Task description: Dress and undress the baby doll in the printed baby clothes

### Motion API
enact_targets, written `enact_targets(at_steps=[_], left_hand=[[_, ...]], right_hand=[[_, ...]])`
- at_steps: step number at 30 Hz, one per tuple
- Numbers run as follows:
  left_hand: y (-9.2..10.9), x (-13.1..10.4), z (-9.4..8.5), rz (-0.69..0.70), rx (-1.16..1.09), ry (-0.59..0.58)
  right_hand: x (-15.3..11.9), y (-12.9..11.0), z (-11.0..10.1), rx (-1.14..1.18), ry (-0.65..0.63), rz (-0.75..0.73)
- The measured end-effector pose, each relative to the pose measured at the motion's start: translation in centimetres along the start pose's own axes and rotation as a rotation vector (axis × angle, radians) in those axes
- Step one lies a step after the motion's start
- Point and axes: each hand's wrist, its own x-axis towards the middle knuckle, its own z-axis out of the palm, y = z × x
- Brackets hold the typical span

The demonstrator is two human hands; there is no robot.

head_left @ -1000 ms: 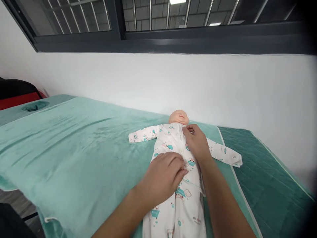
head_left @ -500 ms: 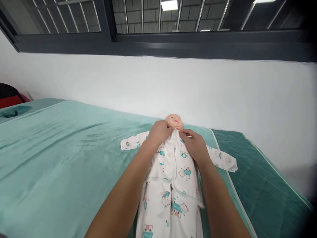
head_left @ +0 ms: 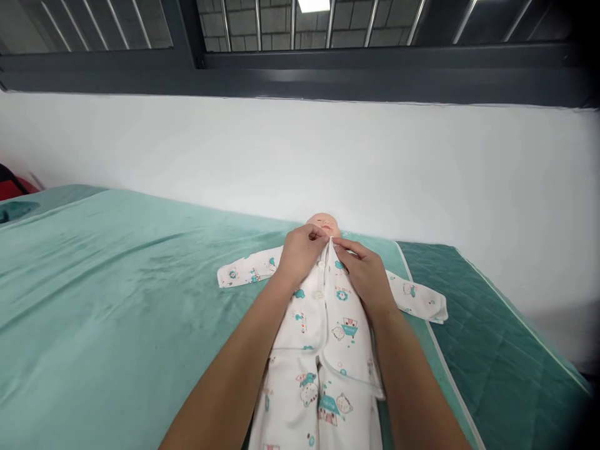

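Observation:
A baby doll (head_left: 324, 221) lies on its back, its head by the wall. It wears a white printed baby jacket (head_left: 304, 319) with teal pictures and buttons down the front, over matching trousers (head_left: 304, 400). Both sleeves spread out sideways. My left hand (head_left: 302, 250) pinches the jacket's collar edge just below the doll's chin. Opposite it, my right hand (head_left: 363, 269) pinches the other front edge at the neck, lifting it to a small peak. The fingertips nearly meet, and they hide the doll's neck.
A light green sheet (head_left: 117, 300) covers the bed, with a darker green quilted mat (head_left: 497, 325) on the right. Behind stands a white wall (head_left: 281, 156) below a dark-framed window (head_left: 300, 78) with bars. Something red and black (head_left: 14, 184) sits at far left.
The collar edges are raised higher and drawn closer together between my fingers. My hands have come nearer each other, covering more of the doll's chin. The view has shifted slightly.

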Motion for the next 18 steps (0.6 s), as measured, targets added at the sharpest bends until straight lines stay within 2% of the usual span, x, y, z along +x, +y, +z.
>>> enact_targets(at_steps=[7,18], left_hand=[[-0.54,-0.13,-0.65,0.002,-0.047,-0.065],[0.29,-0.74,-0.77,-0.064,-0.004,-0.118]], right_hand=[[-0.22,-0.42,0.49,-0.053,0.002,-0.038],[-0.07,-0.45,0.45,-0.07,-0.123,-0.031]])
